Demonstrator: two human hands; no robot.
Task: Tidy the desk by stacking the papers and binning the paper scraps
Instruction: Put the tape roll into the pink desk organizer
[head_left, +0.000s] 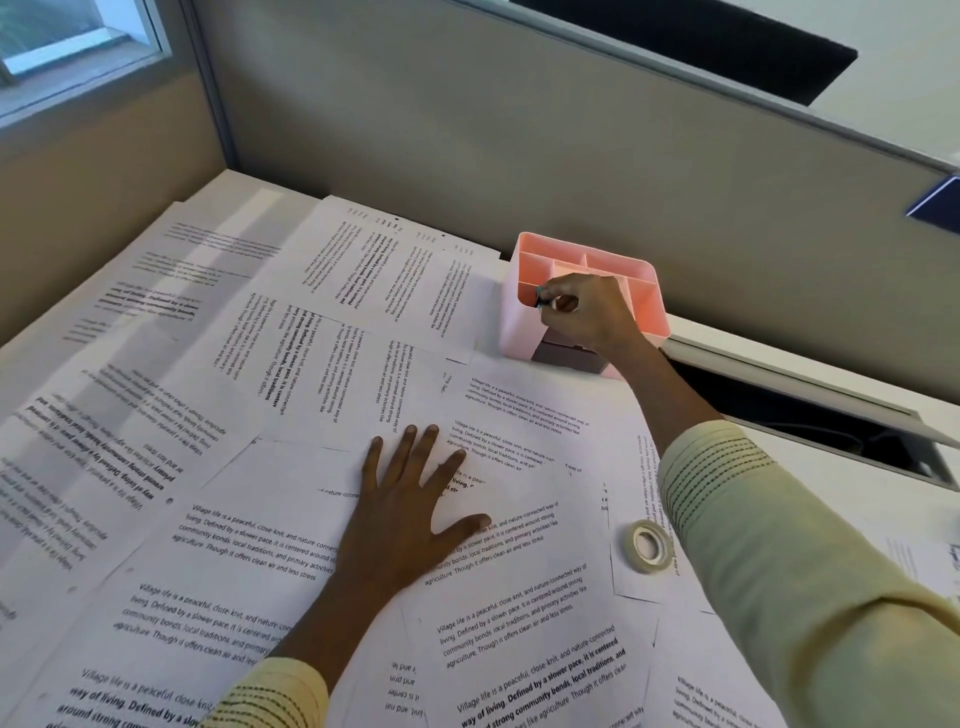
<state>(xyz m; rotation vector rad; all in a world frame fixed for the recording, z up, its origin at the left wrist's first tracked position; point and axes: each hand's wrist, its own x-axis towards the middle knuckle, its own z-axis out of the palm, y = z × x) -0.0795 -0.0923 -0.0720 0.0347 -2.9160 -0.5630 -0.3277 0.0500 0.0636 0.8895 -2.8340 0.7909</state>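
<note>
Several printed white papers (249, 525) lie scattered and overlapping across the desk, some turned sideways or upside down. My left hand (410, 504) rests flat on the papers near the middle, fingers spread, holding nothing. My right hand (582, 306) reaches to the pink desk organiser (644, 291) at the back. Its fingers pinch a small dark object (543, 300) at the rim of a compartment. No loose paper scraps or bin are in view.
A roll of clear tape (648, 545) sits on the papers at the right. A grey partition wall (467, 114) runs behind the desk. An open cable slot (810, 421) with a raised lid lies right of the organiser. A window (78, 41) is at the top left.
</note>
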